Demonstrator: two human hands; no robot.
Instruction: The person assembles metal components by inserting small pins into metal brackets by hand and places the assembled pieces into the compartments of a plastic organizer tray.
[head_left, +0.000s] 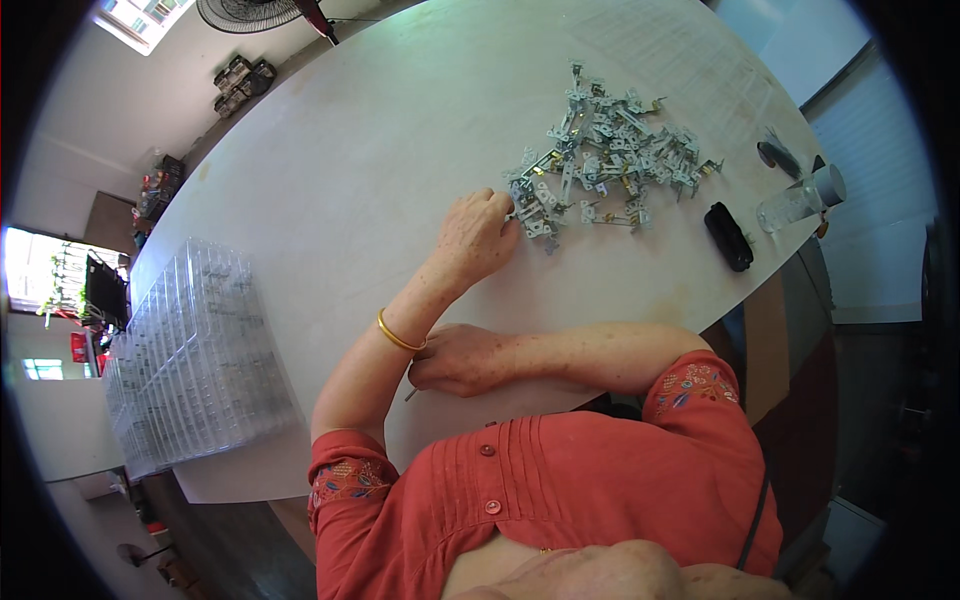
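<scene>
A heap of small silvery metal brackets with brass-coloured bits [625, 145] lies on the pale table [370, 130]. My left hand [480, 235], with a gold bangle on its wrist, reaches to the heap's near left edge. Its fingers are curled in against the brackets, and the fingertips are hidden, so what they grip does not show. Closer to my body, my right hand [462, 360] is closed beneath the left forearm, the right forearm lying across the table's near side. A thin metal piece [411, 394] pokes out below the right fingers; the rest is covered.
Tall stacks of clear plastic trays [195, 350] stand at the table's left edge. To the right are a black case [728, 237], a clear bottle with a grey lid [800, 200] and a dark-handled tool [778, 155]. A fan [250, 14] stands beyond the far edge.
</scene>
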